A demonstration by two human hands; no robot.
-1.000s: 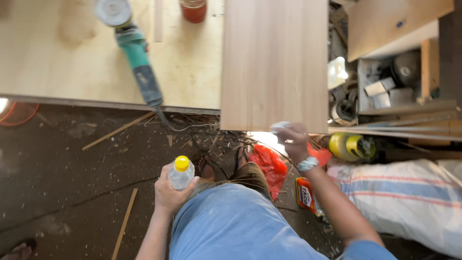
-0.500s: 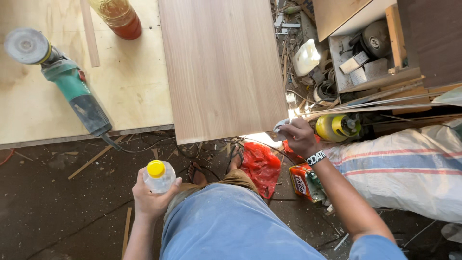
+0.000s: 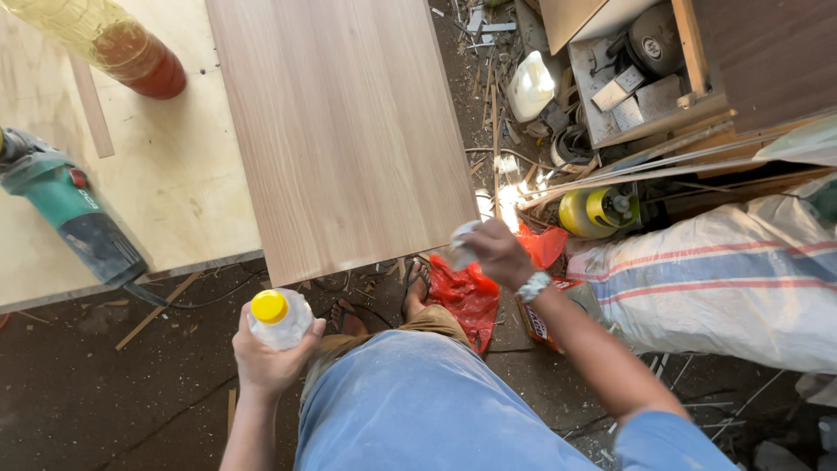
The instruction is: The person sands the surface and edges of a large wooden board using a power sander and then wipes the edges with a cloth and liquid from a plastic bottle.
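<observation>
Left hand (image 3: 266, 358): wrapped around a small clear bottle (image 3: 281, 319) with a yellow cap, held upright in front of the body, below the bench edge.
Right hand (image 3: 497, 253): clenched on a crumpled pale rag (image 3: 463, 244), at the near right corner of the wooden board (image 3: 340, 131); the rag sits just at the board's edge, contact cannot be told for sure. A wristwatch (image 3: 532, 286) sits on this wrist.
Board: long, light, wood-grained panel lying flat on the workbench (image 3: 174, 192), its near end overhanging the bench edge.
Bench, left side: green angle grinder (image 3: 65, 209) lying on its side near the edge, its cable dropping off towards the floor; a thin wood strip (image 3: 91, 109) beside it.
Bench, far left: a cylinder with a reddish base (image 3: 131, 52), wrapped in yellowish mesh.
Floor: dark, littered with shavings and offcuts; a red plastic bag (image 3: 471, 292) just under the right hand.
Right side: striped white sack (image 3: 724, 279), a yellow spool-shaped thing (image 3: 597, 209), a white jug (image 3: 532, 85), and an open box (image 3: 645, 78) of odd parts.
Person: blue shirt, sandalled feet visible below the board.
</observation>
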